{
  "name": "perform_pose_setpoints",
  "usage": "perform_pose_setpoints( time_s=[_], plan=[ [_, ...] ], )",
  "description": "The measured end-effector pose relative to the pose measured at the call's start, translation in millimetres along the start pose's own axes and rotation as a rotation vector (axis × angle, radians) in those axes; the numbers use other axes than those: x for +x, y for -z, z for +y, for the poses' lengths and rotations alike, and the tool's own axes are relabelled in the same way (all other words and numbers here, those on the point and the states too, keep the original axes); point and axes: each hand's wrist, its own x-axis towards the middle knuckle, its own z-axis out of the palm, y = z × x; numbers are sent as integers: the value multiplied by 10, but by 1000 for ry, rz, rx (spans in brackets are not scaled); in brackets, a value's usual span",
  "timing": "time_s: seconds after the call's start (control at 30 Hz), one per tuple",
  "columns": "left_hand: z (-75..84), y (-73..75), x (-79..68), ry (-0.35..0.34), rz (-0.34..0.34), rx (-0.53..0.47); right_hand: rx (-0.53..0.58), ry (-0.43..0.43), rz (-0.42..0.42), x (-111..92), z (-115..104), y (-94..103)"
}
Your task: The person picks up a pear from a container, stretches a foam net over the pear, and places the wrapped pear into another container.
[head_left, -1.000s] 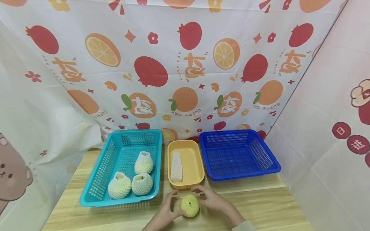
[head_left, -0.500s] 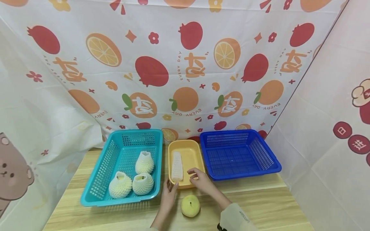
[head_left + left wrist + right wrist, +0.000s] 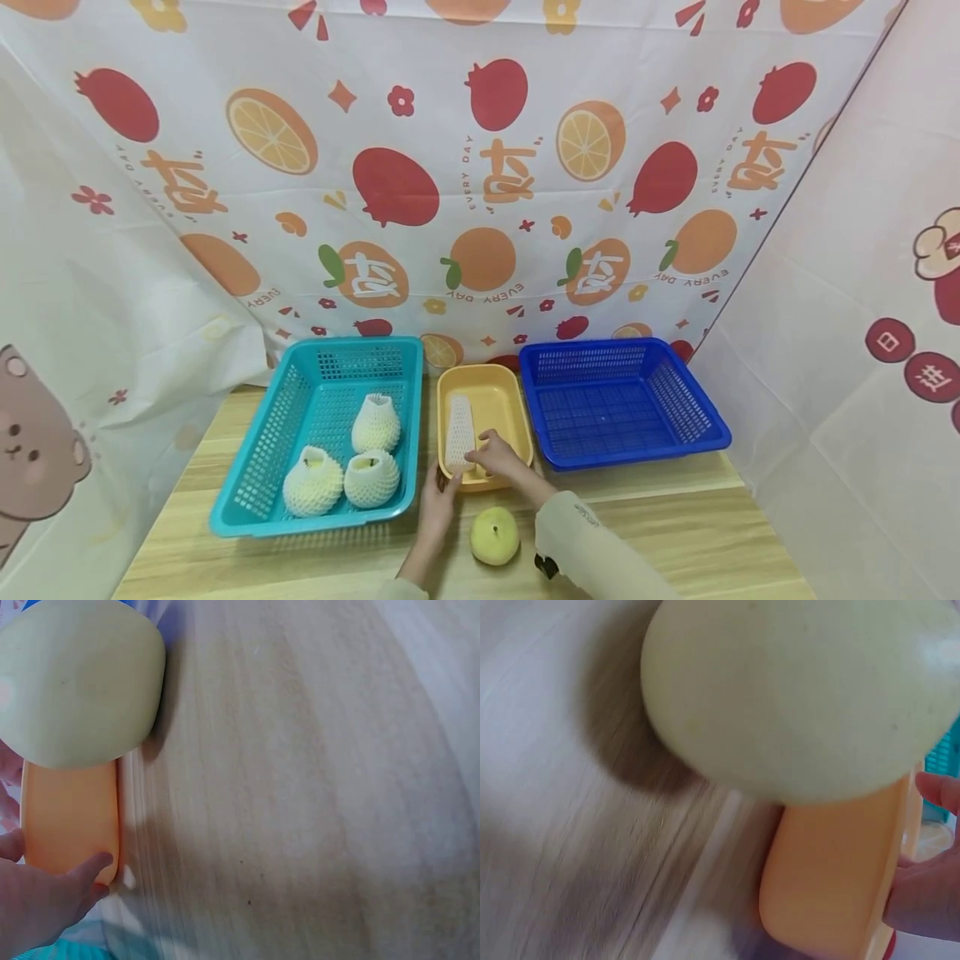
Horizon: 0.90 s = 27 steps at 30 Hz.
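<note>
A white foam net sleeve lies flat along the left side of the small yellow tray. My right hand reaches over the tray's near rim, its fingertips right at the sleeve's lower right edge. At the tray's near left corner, my left hand touches the rim; the left wrist view shows its thumb against the tray's outer wall. A round yellow-green pear with a short stem sits bare on the table between my forearms. It fills much of the right wrist view and partly hides the tray there.
To the left stands a teal basket with three net-wrapped pears in it. A blue basket stands right of the tray. Behind them hangs a fruit-print cloth. The table is wood-grained.
Both hands have left the pear and moved forward to the tray. My left hand came to its near left corner, and my right hand went inside, then left to the foam sleeve.
</note>
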Motion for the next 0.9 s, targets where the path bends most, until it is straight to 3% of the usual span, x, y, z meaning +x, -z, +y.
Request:
perform_pose_setpoints(
  time_s=[0.1, 0.27, 0.4, 0.63, 0.9],
  plan=[
    [18, 15, -7, -28, -9, -6, 16, -38, 9, 53, 5, -77],
    [42, 24, 27, 62, -22, 2, 7, -52, 60, 95, -12, -167],
    [49, 8, 46, 106, -24, 17, -20, -63, 160, 107, -30, -178],
    [28, -3, 56, 105, -16, 21, 213, -120, 226, 119, -29, -118],
    [37, 2, 45, 91, 2, 11, 391, -37, 245, 87, 22, -42]
  ],
)
